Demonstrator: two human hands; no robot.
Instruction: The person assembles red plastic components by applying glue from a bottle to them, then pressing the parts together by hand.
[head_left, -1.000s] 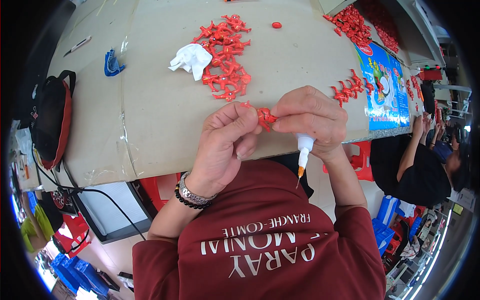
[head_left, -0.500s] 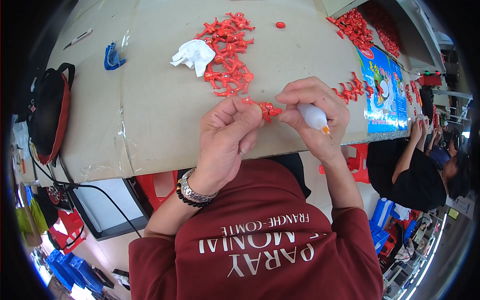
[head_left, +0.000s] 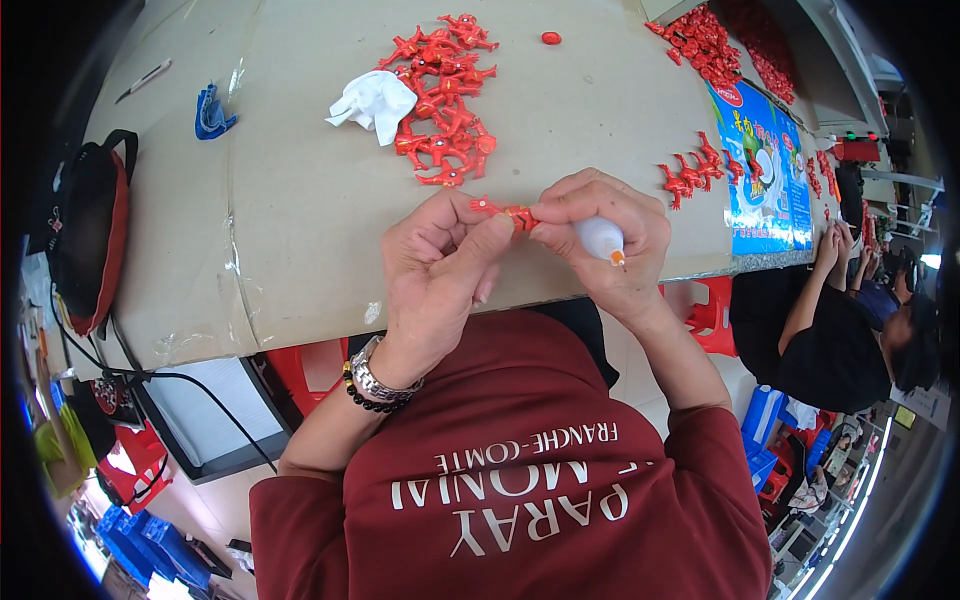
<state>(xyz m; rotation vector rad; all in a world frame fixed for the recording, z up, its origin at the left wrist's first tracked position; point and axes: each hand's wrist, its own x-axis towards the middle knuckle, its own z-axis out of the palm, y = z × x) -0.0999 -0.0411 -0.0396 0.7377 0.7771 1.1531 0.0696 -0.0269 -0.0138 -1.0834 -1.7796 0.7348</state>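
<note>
Between the fingertips of both hands is a small red plastic figure (head_left: 520, 216). My left hand (head_left: 432, 268) pinches one end of it between thumb and fingers. The thumb and forefinger of my right hand (head_left: 625, 225) close on its other end. Tucked in the same right hand is a white squeeze bottle (head_left: 598, 238) with an orange nozzle, its thin tip facing back toward me. Just beyond my left hand, a heap of similar red figures (head_left: 452, 100) lies on the table (head_left: 310, 200). A crumpled white tissue (head_left: 376, 103) rests against the heap's left side.
Several red figures (head_left: 692, 170) stand at the right, beside a blue printed sheet (head_left: 765, 190). A larger red pile (head_left: 705, 45) sits far right. One red piece (head_left: 551, 38) lies apart. Leftward are a blue scrap (head_left: 211, 113), a pen-like tool (head_left: 145, 80) and a black-red bag (head_left: 95, 235). A co-worker (head_left: 815, 330) sits right.
My right thumb and forefinger have come in onto the red figure's end, and the hands are closer together. The bottle has shifted left with my right hand. The whole view has shifted slightly.
</note>
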